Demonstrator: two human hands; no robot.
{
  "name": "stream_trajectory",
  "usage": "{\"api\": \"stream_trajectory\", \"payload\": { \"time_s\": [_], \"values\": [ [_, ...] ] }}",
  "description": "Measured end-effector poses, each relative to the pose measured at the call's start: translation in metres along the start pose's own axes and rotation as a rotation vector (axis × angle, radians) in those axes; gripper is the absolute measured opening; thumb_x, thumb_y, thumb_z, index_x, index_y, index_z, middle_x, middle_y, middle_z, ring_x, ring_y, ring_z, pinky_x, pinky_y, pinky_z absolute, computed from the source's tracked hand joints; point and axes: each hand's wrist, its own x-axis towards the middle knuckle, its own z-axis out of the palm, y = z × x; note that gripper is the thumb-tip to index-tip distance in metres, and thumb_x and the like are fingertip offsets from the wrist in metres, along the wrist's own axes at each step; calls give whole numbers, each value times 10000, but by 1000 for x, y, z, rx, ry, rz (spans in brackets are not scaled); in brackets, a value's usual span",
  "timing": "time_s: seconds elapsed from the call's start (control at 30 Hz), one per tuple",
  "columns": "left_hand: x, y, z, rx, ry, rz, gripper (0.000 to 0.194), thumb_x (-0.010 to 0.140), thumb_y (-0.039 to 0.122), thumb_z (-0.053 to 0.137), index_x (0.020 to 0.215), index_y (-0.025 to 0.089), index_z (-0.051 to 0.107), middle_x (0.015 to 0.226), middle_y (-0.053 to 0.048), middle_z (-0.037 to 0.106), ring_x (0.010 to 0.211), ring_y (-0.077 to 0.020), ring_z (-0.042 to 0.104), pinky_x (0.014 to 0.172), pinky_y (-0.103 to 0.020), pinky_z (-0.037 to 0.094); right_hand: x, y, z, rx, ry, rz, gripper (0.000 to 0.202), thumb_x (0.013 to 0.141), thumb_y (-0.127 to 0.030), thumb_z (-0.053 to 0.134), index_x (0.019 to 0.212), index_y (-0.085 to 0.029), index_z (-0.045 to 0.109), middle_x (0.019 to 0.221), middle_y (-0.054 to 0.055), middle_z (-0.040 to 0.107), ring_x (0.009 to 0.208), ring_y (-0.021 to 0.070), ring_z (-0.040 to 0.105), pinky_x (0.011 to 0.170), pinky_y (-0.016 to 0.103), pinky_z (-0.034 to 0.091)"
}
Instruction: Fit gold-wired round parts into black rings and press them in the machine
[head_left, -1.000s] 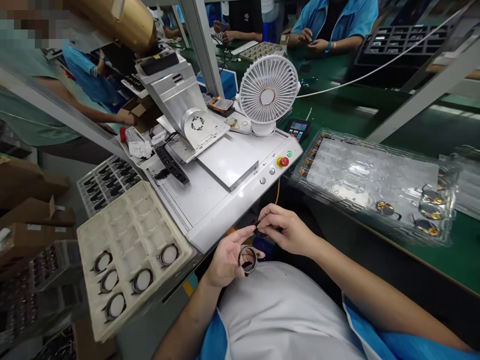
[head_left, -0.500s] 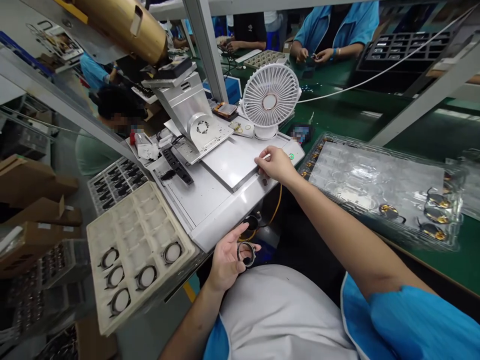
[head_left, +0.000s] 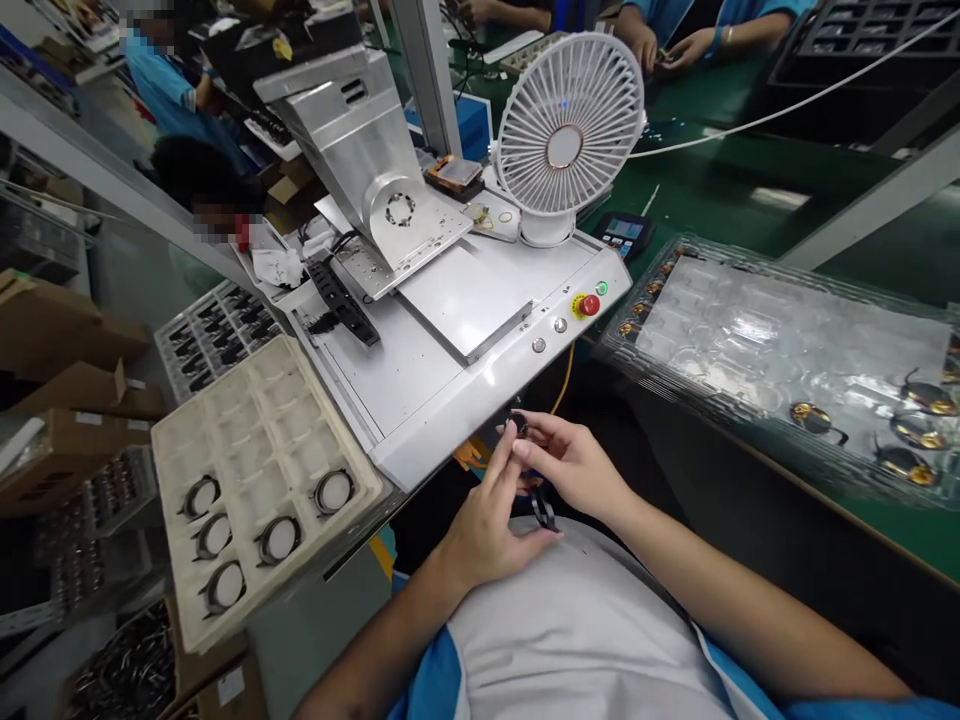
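In front of my white shirt, my left hand (head_left: 480,525) holds a dark watch-case ring (head_left: 544,510), low between its thumb and fingers. My right hand (head_left: 581,470) is closed in a pinch on a small dark round piece (head_left: 518,424). Fingertips of my left hand meet that piece as well, and fingers partly hide both parts. Just beyond my hands lies the front edge of a white machine (head_left: 442,430) with a flat metal plate (head_left: 472,310) on top.
To the left, a cream tray (head_left: 240,440) holds several round watch cases. A clear plastic tray (head_left: 750,330) with black-and-gold parts lies at right. A white fan (head_left: 566,135), a red stop button (head_left: 589,305) and a metal bracket (head_left: 375,180) are on the machine. Co-workers sit beyond.
My right hand has come back from the machine's front panel to meet my left hand. The ring has turned in my left hand. The view has tilted down slightly.
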Motion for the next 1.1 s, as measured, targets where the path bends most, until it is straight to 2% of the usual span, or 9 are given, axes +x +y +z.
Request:
{"api": "stream_trajectory", "payload": {
  "time_s": [0.07,0.17,0.27,0.37,0.57,0.67,0.8,0.93,1.1],
  "values": [
    [6,3,1,-53,-34,-47,972,600,194,961,1490,211,570,1642,-228,405,1082,-388,759,971,-500,622,2,-4,-3,5,42,1,407,838,-532,803,1045,-188,739,939,78,762,795,206,706,675,318,589],
    [8,5,1,-190,-20,-72,927,545,170,982,1409,213,647,1687,-233,310,1034,-379,775,921,-494,643,5,-13,-11,-16,60,-6,369,827,-533,808,950,-188,758,755,40,720,650,173,657,619,307,572],
    [7,1,-1,-242,3,-19,925,554,147,982,1408,224,633,1729,-241,172,1020,-362,782,876,-464,656,4,-20,-16,-14,21,39,373,778,-519,847,928,-188,763,691,18,691,551,147,618,540,288,557],
    [5,-4,-4,-198,-41,47,922,590,154,970,1431,224,596,1726,-258,161,1035,-358,782,911,-481,646,2,-20,-17,5,38,92,376,728,-489,891,871,-173,744,684,20,699,537,143,639,517,270,566],
    [3,-5,-10,79,-95,123,814,682,201,919,1432,214,601,1622,-243,430,1105,-368,764,996,-510,609,3,-18,-20,8,0,172,414,639,-437,957,861,-154,752,703,59,746,600,196,721,605,313,631],
    [3,-6,-12,137,-125,135,768,739,193,877,1448,235,585,1603,-219,470,1156,-363,745,1054,-520,573,4,-18,-21,36,5,179,423,655,-465,946,847,-148,743,698,58,740,610,187,716,602,298,615],
    [4,-12,-12,-112,-53,153,829,705,171,909,1454,243,560,1643,-243,398,1158,-353,744,981,-476,617,4,-21,-19,54,73,174,439,643,-481,950,730,-150,676,590,-14,636,486,93,564,497,218,489],
    [8,-19,-13,-458,147,174,621,754,227,906,1323,218,658,1340,-170,720,1202,-299,725,1031,-416,589,1,-27,-12,74,-2,257,429,619,-435,963,705,-136,667,653,2,650,552,84,550,527,204,462],
    [12,-23,-12,-602,212,196,537,736,284,926,1235,287,727,1262,-88,778,1130,-234,760,992,-347,610,-6,-33,9,152,-68,385,428,564,-381,960,675,-142,623,663,23,673,596,117,606,605,245,517]
  ]
}}
